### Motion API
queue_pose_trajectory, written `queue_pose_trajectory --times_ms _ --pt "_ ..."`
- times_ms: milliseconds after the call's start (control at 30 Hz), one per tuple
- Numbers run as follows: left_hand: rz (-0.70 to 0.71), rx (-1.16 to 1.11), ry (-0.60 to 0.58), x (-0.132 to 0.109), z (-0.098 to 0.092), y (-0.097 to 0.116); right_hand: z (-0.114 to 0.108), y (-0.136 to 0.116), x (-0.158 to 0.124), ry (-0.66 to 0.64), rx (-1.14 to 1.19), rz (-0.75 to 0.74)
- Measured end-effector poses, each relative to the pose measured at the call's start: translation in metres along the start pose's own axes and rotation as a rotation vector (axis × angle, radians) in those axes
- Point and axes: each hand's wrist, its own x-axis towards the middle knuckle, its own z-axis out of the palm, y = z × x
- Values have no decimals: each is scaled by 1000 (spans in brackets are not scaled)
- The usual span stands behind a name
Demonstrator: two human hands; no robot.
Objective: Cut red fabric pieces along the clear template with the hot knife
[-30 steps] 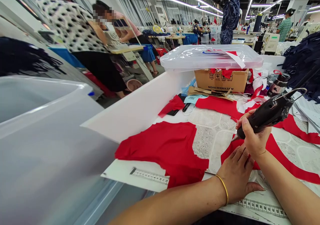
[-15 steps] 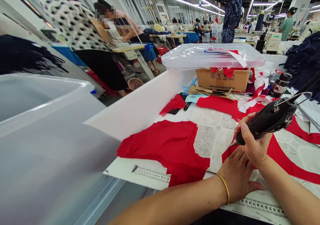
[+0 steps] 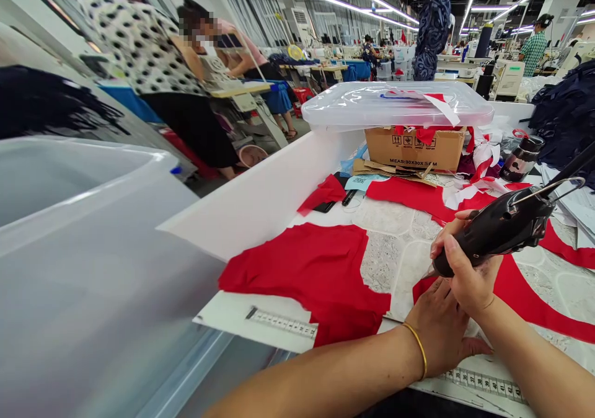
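My right hand (image 3: 469,275) is wrapped round a black hand-held power tool (image 3: 502,229), which has a wire loop and a cord at its back. Its narrow metal tip points down to the left, partly hidden behind my fingers, close over a red fabric piece (image 3: 534,300). Flat on that piece, with fingers stretched out, lies my left hand (image 3: 439,328); a gold bangle circles the wrist. To the left, a larger red fabric panel (image 3: 297,263) is spread over the table edge, untouched by either hand.
A measuring tape (image 3: 281,325) runs along the table's front edge. Behind are red scraps, a cardboard box (image 3: 413,148) under a clear plastic lid (image 3: 395,105), and a dark bottle (image 3: 520,157). A translucent bin (image 3: 93,281) stands at left. Two people work beyond the white partition (image 3: 260,201).
My right hand has shifted slightly left and down with the power tool, and its tip now shows less. My left hand and the fabric look the same.
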Motion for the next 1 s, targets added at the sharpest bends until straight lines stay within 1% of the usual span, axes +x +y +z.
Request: queue_pose_trajectory --times_ms 233,367,433,567,700,767,867,1000 --pt "-11 -50 -2 0 5 1 1 3 -2 14 -61 7" --pt "-15 -2 -4 0 2 0 -2 0 2 21 -34 -2" --pt "-7 29 -3 -2 -2 1 -7 -2 6 43 -32 -17" --pt "61 54 19 -6 -15 4 -22 -1 21 117 -97 -59" --pt "78 95 -14 2 -22 5 -39 8 36 181 -147 -95" --pt "69 116 -27 12 -20 2 -44 12 42 208 -164 -115" --pt "41 119 -28 24 -12 -5 -51 16 47 239 -198 -133" --pt "35 118 -4 26 -1 -12 -56 18 52 228 -235 -125"
